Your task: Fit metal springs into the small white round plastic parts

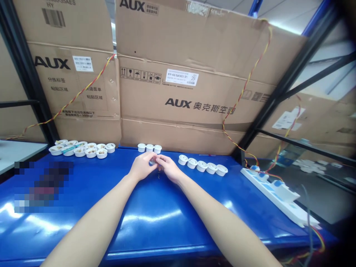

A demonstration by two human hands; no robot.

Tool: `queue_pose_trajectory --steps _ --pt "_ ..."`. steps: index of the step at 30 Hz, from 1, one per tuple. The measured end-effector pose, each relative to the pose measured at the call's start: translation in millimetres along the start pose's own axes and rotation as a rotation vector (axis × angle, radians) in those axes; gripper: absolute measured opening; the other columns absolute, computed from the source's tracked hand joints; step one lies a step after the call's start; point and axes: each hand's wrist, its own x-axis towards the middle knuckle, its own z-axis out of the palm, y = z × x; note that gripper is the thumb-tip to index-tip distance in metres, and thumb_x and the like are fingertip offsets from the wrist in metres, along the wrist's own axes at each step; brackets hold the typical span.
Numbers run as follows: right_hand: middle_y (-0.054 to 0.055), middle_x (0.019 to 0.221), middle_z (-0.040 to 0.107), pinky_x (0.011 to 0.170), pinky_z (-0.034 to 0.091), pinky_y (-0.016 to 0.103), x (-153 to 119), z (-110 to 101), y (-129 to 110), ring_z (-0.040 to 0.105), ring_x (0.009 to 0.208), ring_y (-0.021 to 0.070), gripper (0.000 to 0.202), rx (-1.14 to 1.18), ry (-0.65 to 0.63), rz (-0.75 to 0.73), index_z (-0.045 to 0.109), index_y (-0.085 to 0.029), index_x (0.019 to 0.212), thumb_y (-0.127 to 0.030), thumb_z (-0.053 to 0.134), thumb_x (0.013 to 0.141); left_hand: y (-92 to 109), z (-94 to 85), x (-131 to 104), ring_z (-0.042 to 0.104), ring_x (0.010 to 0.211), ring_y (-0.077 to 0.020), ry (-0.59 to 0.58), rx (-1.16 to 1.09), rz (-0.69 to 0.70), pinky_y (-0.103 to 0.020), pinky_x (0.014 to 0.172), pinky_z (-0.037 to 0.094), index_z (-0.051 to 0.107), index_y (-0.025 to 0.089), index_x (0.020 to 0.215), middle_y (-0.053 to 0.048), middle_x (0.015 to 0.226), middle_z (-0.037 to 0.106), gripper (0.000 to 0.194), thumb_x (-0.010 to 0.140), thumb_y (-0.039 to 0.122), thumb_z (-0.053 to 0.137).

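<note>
My left hand (142, 167) and my right hand (167, 167) meet above the middle of the blue table (155, 230). The fingers of both are pinched together around something small and pale, mostly hidden by them. Below the fingertips shows a tiny thin dark-gold piece (158, 175); I cannot tell whether it hangs or lies on the table. Just behind my hands stand three small white lidded cups (141, 147) in a row. To the right, several more white lidded cups (202, 165) form a slanting line.
At the back left, several white cups (79, 152) hold small brownish pieces, with a turquoise stick (69, 149) lying across some. A white power strip (278, 196) with plugs runs along the right edge. Cardboard panels (178, 122) close the back. A blurred-out dark item (50, 185) lies left.
</note>
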Motion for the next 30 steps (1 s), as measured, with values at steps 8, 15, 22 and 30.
queue_pose_trajectory --steps 8,15,22,30 --pt "-0.001 0.073 0.054 0.058 0.034 0.025 1.3 0.6 2.5 0.043 0.062 0.0105 0.027 0.048 -0.010 -0.023 0.063 -0.018 0.087 -0.045 0.060 0.081 -3.8 1.3 -0.5 0.062 0.077 -0.0145 0.107 0.039 0.048 -0.024 0.069 0.046 0.066 0.022 0.087 0.001 0.082 0.069 0.011 0.078 0.016 0.062" --pt "-0.002 0.066 0.051 0.057 0.034 0.025 1.7 -1.8 1.8 0.044 0.060 0.0109 0.032 0.008 0.027 -0.018 0.058 -0.018 0.081 -0.050 0.059 0.080 -6.1 2.8 -0.2 0.061 0.071 -0.0126 0.109 -0.017 0.030 -0.022 0.066 0.045 0.066 0.021 0.080 0.001 0.080 0.070 0.005 0.083 0.022 0.062" --pt "-0.003 0.064 0.052 0.057 0.036 0.024 2.1 -2.7 1.1 0.044 0.058 0.0104 0.030 -0.009 0.067 -0.017 0.058 -0.018 0.079 -0.048 0.061 0.079 -8.1 1.0 0.4 0.061 0.073 -0.0136 0.099 -0.024 -0.038 -0.024 0.067 0.045 0.067 0.022 0.079 0.001 0.081 0.071 0.010 0.084 0.029 0.061" --pt "-0.001 0.068 0.055 0.057 0.037 0.023 1.4 -6.6 0.9 0.047 0.062 0.0113 0.028 -0.101 0.107 -0.017 0.062 -0.017 0.079 -0.045 0.063 0.076 -8.0 -0.2 1.5 0.059 0.102 -0.0202 0.052 0.032 -0.007 -0.033 0.091 0.047 0.066 0.024 0.097 -0.004 0.107 0.066 0.018 0.081 0.032 0.063"
